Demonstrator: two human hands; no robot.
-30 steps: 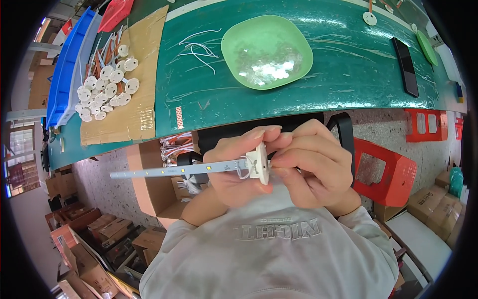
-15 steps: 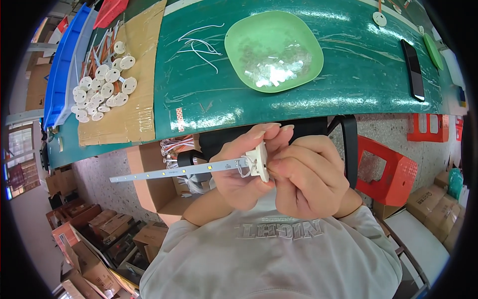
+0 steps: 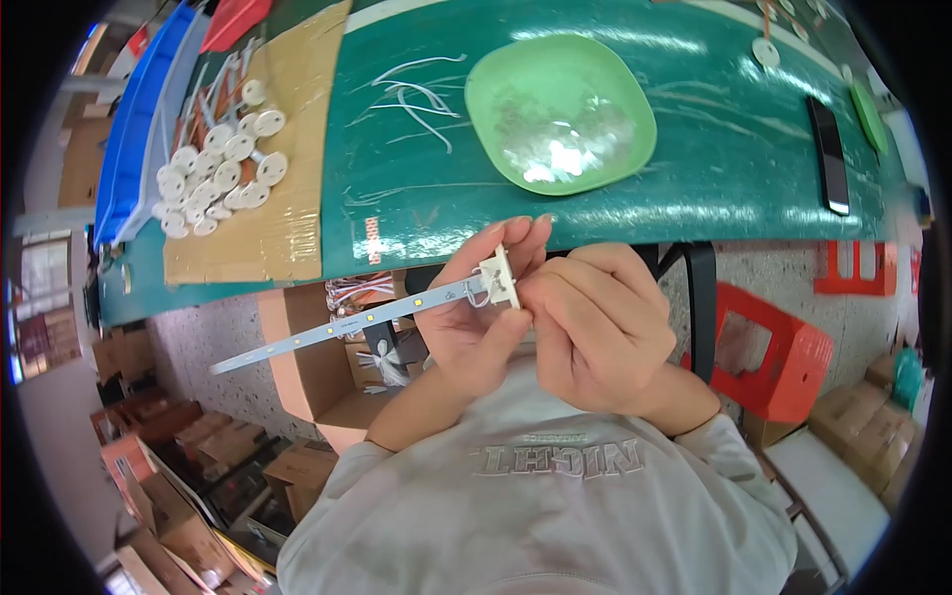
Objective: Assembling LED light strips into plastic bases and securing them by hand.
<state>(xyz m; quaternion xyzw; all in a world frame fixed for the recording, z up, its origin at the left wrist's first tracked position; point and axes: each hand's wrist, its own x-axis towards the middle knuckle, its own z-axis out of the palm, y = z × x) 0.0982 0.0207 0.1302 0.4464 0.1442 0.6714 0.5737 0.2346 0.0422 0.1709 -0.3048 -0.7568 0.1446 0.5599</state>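
My left hand (image 3: pixel 466 347) is closed round a white end cap (image 3: pixel 499 279), its thumb on the lower edge and fingers behind. From the cap a narrow LED strip (image 3: pixel 342 326) with small yellow chips runs out to the left, sloping down toward its free end. Thin white wires join strip and cap. Beside the cap's right face, my right hand (image 3: pixel 607 332) has its fingers curled and pinched together. Whatever lies between those fingertips is hidden. Both hands are just off the front edge of the green table (image 3: pixel 476 220).
A green bowl (image 3: pixel 640 149) of small clear pieces and loose white wires (image 3: pixel 421 97) lie on the table. Many capped strips (image 3: pixel 226 177) rest on cardboard (image 3: pixel 283 238), beside a blue tray (image 3: pixel 149 129). A phone (image 3: pixel 829 159) is at right; below are red stools (image 3: pixel 783 367) and an open carton (image 3: pixel 297 352).
The strip's slope has steepened, and the end cap has turned and shifted slightly up and left. My right hand has moved slightly left with it. The whole view has shifted a little.
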